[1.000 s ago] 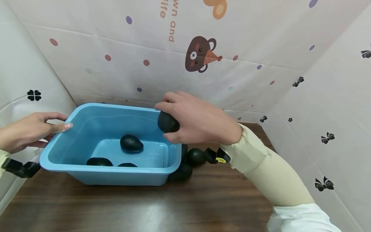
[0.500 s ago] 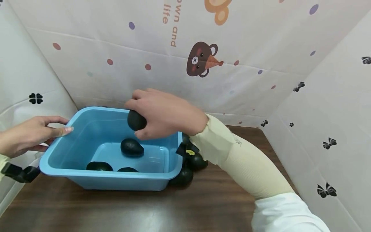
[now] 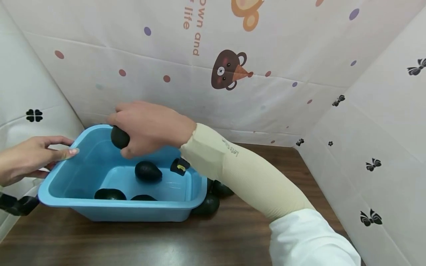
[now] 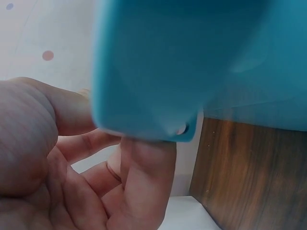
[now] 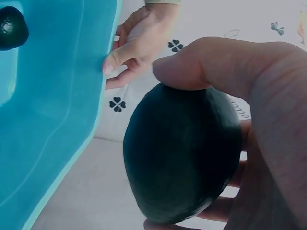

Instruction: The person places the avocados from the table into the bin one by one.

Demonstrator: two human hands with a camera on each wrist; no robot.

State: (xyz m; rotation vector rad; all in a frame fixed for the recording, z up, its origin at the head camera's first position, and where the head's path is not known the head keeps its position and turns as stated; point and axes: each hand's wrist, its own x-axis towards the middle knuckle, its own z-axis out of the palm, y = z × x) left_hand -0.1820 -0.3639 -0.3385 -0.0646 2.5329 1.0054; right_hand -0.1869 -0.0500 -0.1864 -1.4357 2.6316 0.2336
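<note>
My right hand (image 3: 149, 127) grips a dark green avocado (image 3: 119, 137) over the back left part of a blue plastic tub (image 3: 123, 203). Thumb and fingers wrap round the fruit in the right wrist view, where the avocado (image 5: 182, 153) fills the middle. At the tub's left end my left hand (image 3: 34, 157) pinches the rim, thumb on top and fingers below; the left wrist view shows the fingers (image 4: 148, 177) curled under the edge. Inside the tub lie an avocado (image 3: 148, 171) in the middle and two more near the front wall, partly hidden by it.
Several more avocados, one of them an avocado (image 3: 207, 205) at the front, sit on the brown wooden table (image 3: 199, 244) against the tub's right end, partly behind the right arm. White printed sheets (image 3: 166, 48) stand close behind the tub and on both sides.
My right hand has carried the avocado leftward, from the tub's right end across to its left part. The left hand keeps its hold on the rim. The view has shifted slightly.
</note>
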